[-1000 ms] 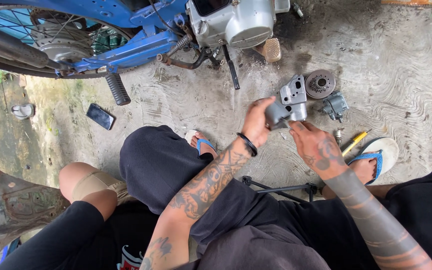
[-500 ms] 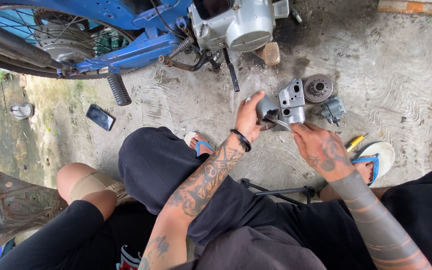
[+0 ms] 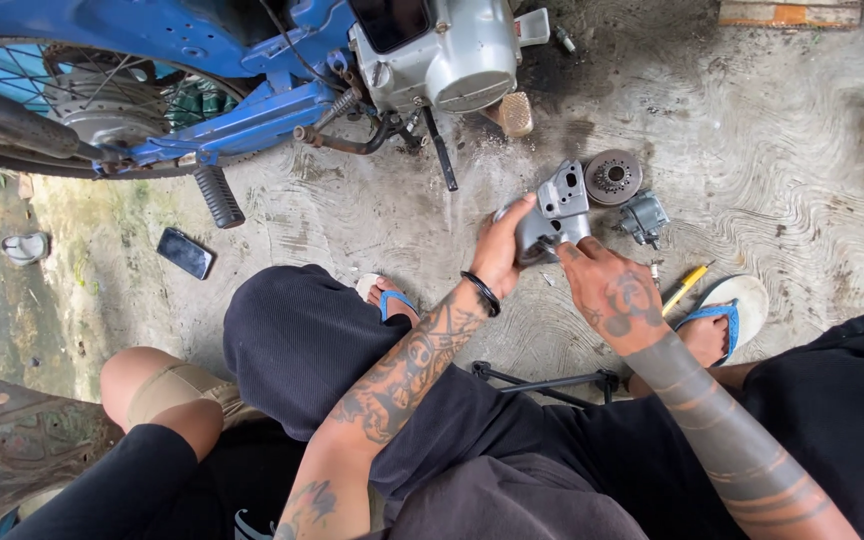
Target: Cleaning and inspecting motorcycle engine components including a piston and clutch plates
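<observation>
I crouch on a concrete floor beside a blue motorcycle (image 3: 202, 110). My left hand (image 3: 502, 250) grips a grey metal engine part (image 3: 555, 208) from its left side. From below on the right, my right hand (image 3: 607, 290) has its fingertips on the same part; whether it holds a small tool is hidden. Just beyond the part lie a round dark sprocket-like disc (image 3: 613, 177) and a small grey metal assembly (image 3: 644, 216). A yellow-handled screwdriver (image 3: 684, 288) lies by my right foot.
The motorcycle's silver engine case (image 3: 452, 55) and footpeg (image 3: 218, 196) are ahead. A black phone (image 3: 185, 252) lies on the floor at left. Another person's bandaged knee (image 3: 167, 390) is at lower left. A black metal stand (image 3: 542, 383) lies between my legs.
Both hands with the grey part have shifted left and nearer to me, away from the disc. The right hand has closed in on the part.
</observation>
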